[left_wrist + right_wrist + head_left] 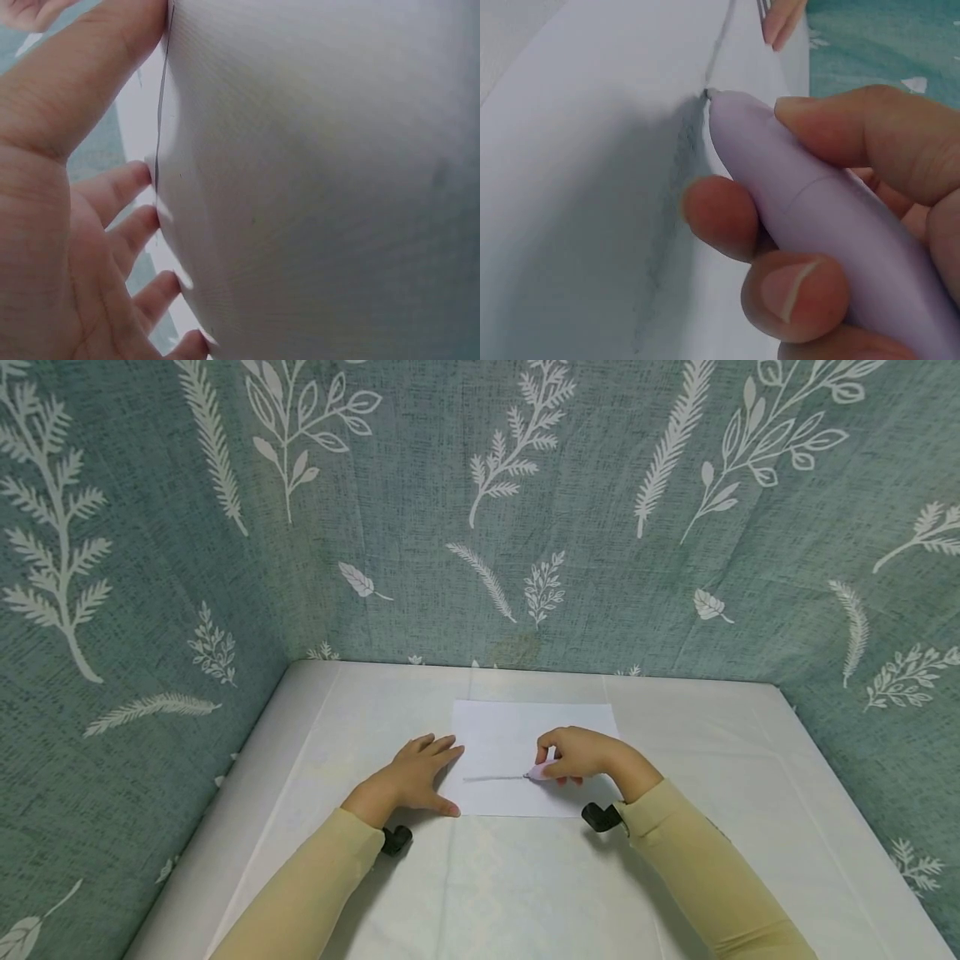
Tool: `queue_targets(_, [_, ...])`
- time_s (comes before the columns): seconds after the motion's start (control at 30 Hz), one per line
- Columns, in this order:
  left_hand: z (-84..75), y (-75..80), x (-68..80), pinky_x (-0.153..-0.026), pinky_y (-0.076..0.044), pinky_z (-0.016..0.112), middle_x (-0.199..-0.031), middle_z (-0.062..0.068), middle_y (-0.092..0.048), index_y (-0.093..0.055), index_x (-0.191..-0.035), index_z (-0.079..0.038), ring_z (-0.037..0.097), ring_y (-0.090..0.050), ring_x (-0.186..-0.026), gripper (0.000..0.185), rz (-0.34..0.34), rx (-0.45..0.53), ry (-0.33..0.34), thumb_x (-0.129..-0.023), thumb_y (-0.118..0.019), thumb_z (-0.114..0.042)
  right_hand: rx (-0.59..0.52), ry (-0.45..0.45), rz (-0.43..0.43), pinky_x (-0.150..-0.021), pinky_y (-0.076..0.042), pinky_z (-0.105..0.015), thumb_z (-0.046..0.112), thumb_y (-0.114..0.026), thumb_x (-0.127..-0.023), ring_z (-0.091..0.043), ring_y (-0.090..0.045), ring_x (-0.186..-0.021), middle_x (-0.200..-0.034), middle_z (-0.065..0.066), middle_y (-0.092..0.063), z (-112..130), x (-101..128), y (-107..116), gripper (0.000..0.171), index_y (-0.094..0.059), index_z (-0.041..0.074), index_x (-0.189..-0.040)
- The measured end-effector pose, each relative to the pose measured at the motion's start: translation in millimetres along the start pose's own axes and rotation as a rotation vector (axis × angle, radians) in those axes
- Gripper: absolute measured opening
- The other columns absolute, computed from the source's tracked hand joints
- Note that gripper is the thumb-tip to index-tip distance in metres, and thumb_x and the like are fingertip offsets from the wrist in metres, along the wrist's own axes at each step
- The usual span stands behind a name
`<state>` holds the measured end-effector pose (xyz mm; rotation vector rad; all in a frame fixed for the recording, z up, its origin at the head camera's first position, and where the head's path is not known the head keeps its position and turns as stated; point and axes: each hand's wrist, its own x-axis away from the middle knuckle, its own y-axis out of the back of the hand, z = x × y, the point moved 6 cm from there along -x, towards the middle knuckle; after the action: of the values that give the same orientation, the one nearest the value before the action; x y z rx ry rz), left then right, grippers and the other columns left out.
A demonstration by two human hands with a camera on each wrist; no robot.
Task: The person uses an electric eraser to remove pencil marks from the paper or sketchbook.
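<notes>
gripping the pen (538, 771), right hand (581, 755) draws; flat left hand (411, 777) pins the paper (510, 735), which might slip if pressure eases.

We see a lilac pen (810, 217) on white paper (510, 731) bearing a grey line (491, 777). Teal cloth (420, 568) with white leaf sprigs backs our beige sleeves (697, 868).

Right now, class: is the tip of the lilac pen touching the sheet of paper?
Touching. The right wrist view shows the lilac pen, gripped by the right hand, with its tip on the sheet of paper at the pencil-grey line's end.
</notes>
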<state>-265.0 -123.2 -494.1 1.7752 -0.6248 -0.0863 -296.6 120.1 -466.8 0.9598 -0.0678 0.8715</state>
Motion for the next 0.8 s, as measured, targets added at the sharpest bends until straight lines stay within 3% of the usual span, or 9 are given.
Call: queue_targets(0.8, [-0.7,-0.2,-1.0,-0.119,-0.019,0.058,-0.165,0.008,-0.024,-0.036,-0.157,-0.015,0.041,-0.016,-0.15,0.108,0.0,-0.001,-0.013,-0.071,-0.083,-0.061,-0.002,-0.004,-0.002,-0.05,-0.043,-0.028,0.016,-0.069,-0.095,-0.019,-0.05,-0.046,-0.069,-0.007,-0.068,2.1,-3.0,-0.3,0.004,-0.066,0.018,-0.094])
